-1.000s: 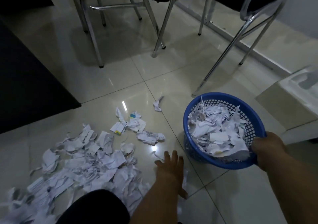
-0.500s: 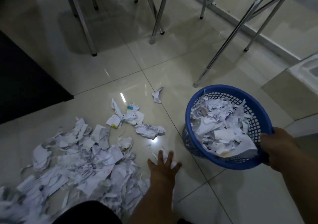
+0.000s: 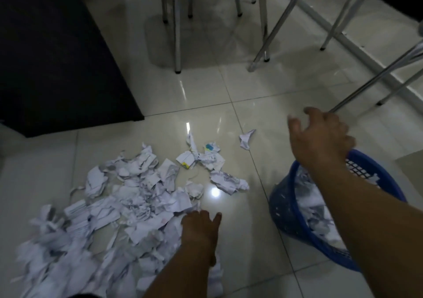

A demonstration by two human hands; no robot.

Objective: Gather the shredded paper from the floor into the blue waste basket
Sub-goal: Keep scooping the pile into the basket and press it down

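Note:
A wide heap of shredded white paper (image 3: 137,197) covers the tiled floor at the lower left. Smaller clumps (image 3: 206,158) and a crumpled wad (image 3: 229,181) lie just beyond it, and one stray scrap (image 3: 246,138) lies farther right. The blue waste basket (image 3: 283,208) stands at the right, partly filled with paper (image 3: 320,217). My left hand (image 3: 201,226) lies flat on the floor at the heap's right edge, fingers spread. My right hand (image 3: 320,135) hovers above the basket's far rim with loosely curled fingers and holds nothing. My right forearm hides part of the basket.
Chrome chair legs (image 3: 177,34) stand on the floor ahead, with slanted legs (image 3: 272,34) beside them and another (image 3: 377,78) at the right. A large black surface (image 3: 57,57) fills the upper left. A tile seam runs between heap and basket.
My right hand has let go of the basket rim and risen forward over the basket. My left hand has slid left onto the heap's edge. The camera has swung left and up.

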